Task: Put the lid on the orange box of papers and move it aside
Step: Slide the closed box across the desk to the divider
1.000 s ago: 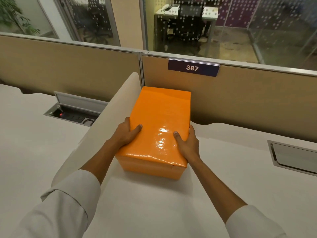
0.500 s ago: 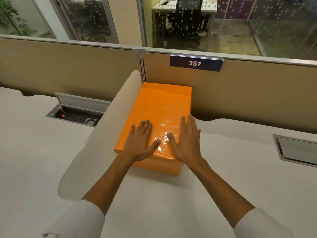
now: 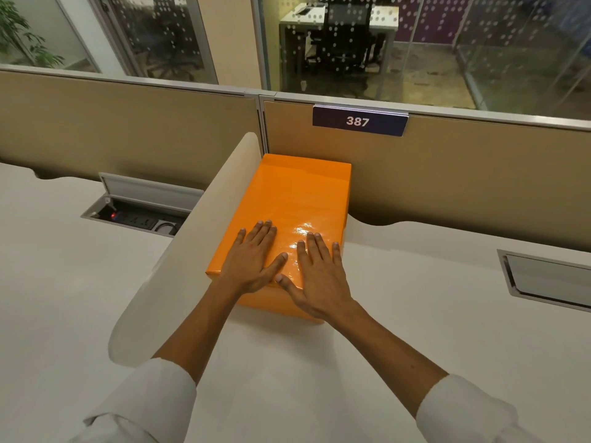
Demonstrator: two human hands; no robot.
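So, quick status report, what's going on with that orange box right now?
Left hand, right hand: flat, open on lid. Orange box closed, beside white divider. Nothing blocking.

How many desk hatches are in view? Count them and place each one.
2. An open hatch with sockets lies left of the divider; a shut hatch lies at the right edge, partly cut off.

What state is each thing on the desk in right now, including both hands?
Orange box: closed, lid on, set in the corner beside the divider with its far end at the back partition.
Left hand: open, flat on the lid.
Right hand: open, flat on the lid.
Left cable hatch: flap up, sockets showing, red light on.
Right cable hatch: shut.
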